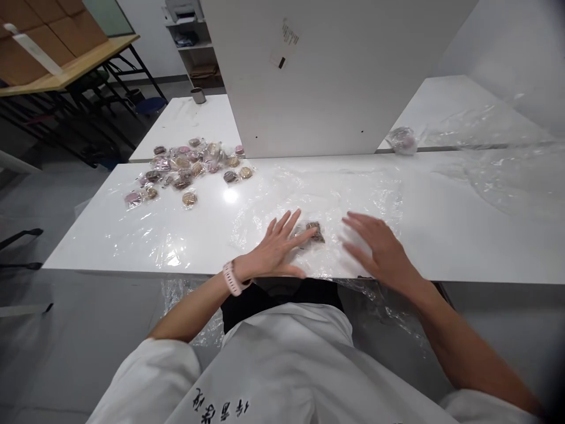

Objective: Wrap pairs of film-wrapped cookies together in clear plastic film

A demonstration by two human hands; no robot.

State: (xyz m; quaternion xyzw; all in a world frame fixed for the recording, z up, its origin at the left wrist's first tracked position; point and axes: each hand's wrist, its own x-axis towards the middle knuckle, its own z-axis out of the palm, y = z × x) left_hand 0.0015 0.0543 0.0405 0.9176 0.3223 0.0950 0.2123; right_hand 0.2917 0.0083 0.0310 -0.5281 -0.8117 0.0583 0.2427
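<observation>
Here my left hand (276, 247) lies flat, fingers spread, touching the small wrapped snack (312, 232) on the desk (441, 235). My right hand (379, 247) hovers open beside it. It looks light and slippery; pinch its edges.

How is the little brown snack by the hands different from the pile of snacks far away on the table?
The brown snack lies alone, while the pile of snacks holds many pieces together. The brown snack sits on the clear plastic sheet between the left hand and the right hand, its fingers touching it; nobody touches the pile. The single one is dark brown; the pile mixes brown, tan and pink. Both rest on the white table.
</observation>
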